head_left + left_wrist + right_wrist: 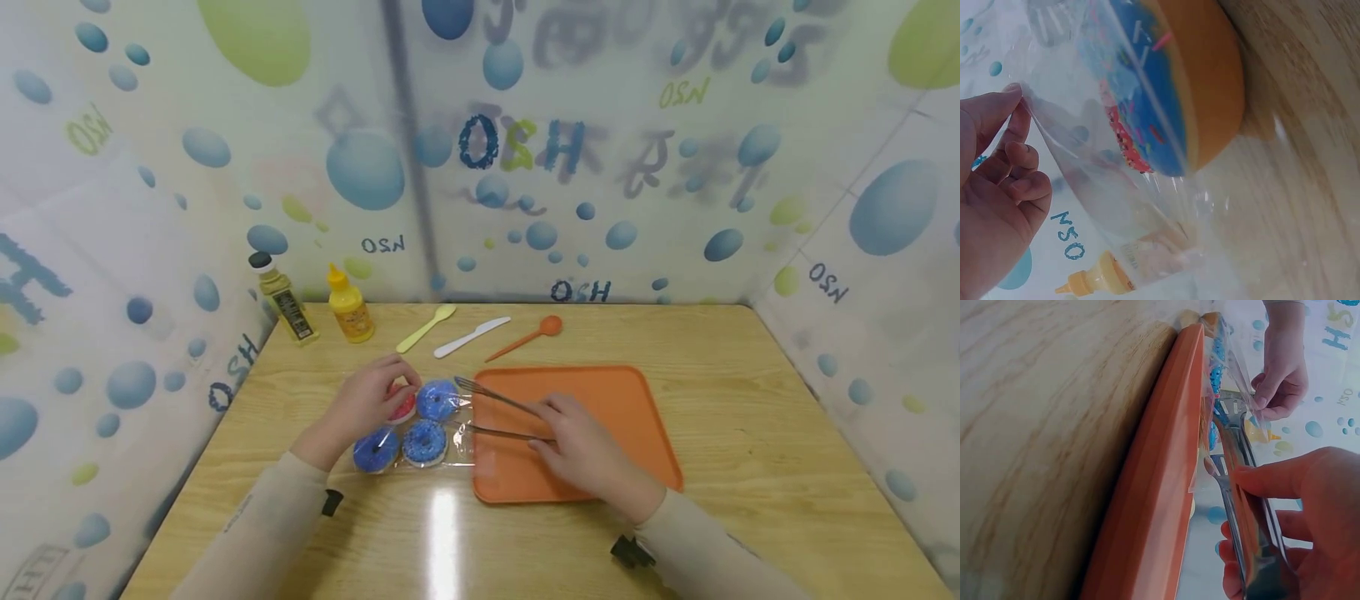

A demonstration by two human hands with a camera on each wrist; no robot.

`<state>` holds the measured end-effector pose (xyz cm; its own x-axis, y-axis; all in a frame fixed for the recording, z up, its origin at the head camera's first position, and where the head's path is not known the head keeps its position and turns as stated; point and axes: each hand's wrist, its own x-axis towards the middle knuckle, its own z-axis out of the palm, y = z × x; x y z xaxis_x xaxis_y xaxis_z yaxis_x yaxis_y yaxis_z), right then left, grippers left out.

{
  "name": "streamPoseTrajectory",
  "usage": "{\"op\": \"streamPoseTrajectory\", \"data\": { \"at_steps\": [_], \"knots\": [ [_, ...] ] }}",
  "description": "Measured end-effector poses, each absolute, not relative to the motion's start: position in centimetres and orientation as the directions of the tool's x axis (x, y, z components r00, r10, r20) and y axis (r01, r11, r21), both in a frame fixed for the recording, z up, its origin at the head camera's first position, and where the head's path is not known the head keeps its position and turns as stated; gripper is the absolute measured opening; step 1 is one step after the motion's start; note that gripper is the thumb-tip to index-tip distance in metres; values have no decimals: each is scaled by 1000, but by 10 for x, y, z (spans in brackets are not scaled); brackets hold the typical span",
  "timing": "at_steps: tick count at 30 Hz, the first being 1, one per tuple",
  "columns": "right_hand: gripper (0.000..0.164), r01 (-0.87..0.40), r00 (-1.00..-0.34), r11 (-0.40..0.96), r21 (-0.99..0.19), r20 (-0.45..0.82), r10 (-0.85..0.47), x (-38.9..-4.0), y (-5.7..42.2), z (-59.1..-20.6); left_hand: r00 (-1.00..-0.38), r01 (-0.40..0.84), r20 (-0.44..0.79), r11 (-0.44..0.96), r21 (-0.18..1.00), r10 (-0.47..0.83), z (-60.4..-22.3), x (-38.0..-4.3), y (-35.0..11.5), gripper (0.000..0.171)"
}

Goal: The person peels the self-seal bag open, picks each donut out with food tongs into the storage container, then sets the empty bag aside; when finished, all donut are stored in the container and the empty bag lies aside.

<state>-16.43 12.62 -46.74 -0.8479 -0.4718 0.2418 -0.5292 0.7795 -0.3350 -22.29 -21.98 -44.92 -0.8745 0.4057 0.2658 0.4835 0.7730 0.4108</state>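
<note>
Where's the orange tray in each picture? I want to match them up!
Head view: the orange tray is just right of centre, in the lower half.
Left wrist view: not in it.
Right wrist view: its side slants through the middle, down to the bottom edge.
Shared landmark: the left hand, at the left edge in the left wrist view, upper right in the right.
</note>
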Motion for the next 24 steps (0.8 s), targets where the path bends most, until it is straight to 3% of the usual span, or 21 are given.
{"op": "streamPoseTrajectory", "data": {
  "at_steps": [11,24],
  "knots": [
    [51,-522,-853,779,-347,211,-478,-171,117,-470,-856,515,287,753,409,429,-451,-222,-218,8],
    [48,-544,-839,764,-347,243,-487,-169,121,-474,-886,463,245,785,411,394,-451,-219,-221,9]
  ]
}}
